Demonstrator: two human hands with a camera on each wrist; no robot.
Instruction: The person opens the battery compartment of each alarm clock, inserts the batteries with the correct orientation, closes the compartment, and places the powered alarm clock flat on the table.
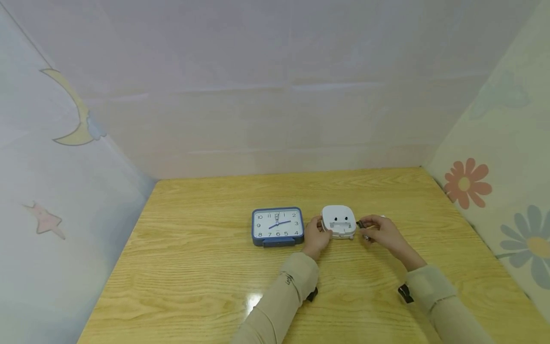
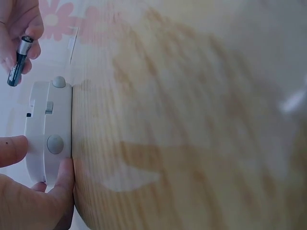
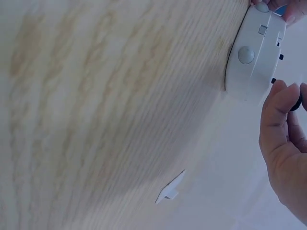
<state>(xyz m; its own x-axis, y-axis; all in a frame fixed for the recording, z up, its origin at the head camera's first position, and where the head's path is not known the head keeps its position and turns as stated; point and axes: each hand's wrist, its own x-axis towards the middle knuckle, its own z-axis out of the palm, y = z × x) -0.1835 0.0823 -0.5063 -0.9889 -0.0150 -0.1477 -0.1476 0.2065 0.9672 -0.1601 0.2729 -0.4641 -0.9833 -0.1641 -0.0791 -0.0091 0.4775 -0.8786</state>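
Observation:
A white rounded-square device (image 1: 336,213), which looks like a small clock lying on its face, has two black knobs and an uncovered battery compartment. My left hand (image 1: 317,237) grips its left side, thumb on top and fingers low along the edge. Just right of the device, my right hand (image 1: 384,234) pinches a black-and-silver battery (image 2: 20,61), held apart from the device. In the right wrist view, the device (image 3: 254,52) shows its rounded feet, and the fingers hide most of the battery.
A blue desk clock (image 1: 278,224) lies face up, left of my left hand. A small white cover (image 3: 171,188) lies on the wooden table (image 1: 193,272), beyond my right hand. Printed fabric walls stand behind the table and along both sides.

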